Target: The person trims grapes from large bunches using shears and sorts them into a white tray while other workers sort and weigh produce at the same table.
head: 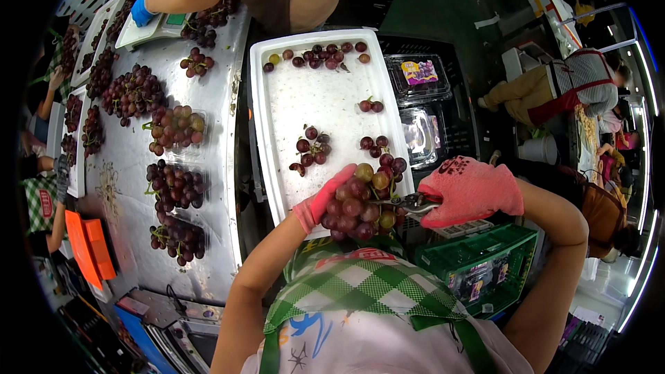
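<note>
My left hand (332,192), in a pink glove, supports a large bunch of red and green grapes (353,208) over the near end of a white foam tray (262,114). My right hand (467,192), in a pink glove bearing dark print, grips a pair of pruning shears (415,203). The blades reach in at the bunch's right side, partly hidden among the grapes. Small grape clusters (313,148) and loose grapes (330,56) lie in the tray.
Left is a metal table (223,176) with grape bunches (176,184), some in clear boxes, and a scale (140,31). A co-worker's blue-gloved hand (141,8) touches the scale. Lidded grape boxes (420,78) stand right of the tray, near a green crate (478,249).
</note>
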Motion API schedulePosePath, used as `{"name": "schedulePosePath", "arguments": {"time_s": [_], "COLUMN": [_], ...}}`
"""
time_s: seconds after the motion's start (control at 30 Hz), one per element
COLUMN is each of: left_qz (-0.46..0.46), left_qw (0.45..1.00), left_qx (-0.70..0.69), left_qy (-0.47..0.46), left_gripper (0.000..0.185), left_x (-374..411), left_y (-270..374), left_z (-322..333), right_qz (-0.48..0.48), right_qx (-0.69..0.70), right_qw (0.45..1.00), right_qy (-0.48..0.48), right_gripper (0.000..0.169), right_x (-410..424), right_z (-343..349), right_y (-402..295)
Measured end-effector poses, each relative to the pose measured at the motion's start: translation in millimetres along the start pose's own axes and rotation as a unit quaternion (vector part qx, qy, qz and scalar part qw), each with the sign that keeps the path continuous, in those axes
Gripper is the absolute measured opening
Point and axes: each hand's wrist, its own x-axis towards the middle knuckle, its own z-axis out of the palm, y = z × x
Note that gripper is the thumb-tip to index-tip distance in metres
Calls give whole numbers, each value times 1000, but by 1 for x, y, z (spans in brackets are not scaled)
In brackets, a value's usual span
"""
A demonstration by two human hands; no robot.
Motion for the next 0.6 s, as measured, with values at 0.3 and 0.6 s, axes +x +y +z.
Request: {"name": "schedulePosePath", "arguments": {"time_s": [0.3, 0.6], "left_qz": [-26, 2], "left_qw": [992, 982], "left_qx": [-72, -65], "left_qy": [-96, -178], "left_gripper": [44, 49], "left_x": [-4, 5], "left_y": [9, 9], "left_z": [50, 2], "right_qz": [48, -12], "right_qx": [205, 20], "right_qw": [975, 985], "right_qy": [72, 173], "right_gripper": [40, 45], "right_x": [-4, -5], "right_z": [-2, 23], "right_y": [-2, 5]}}
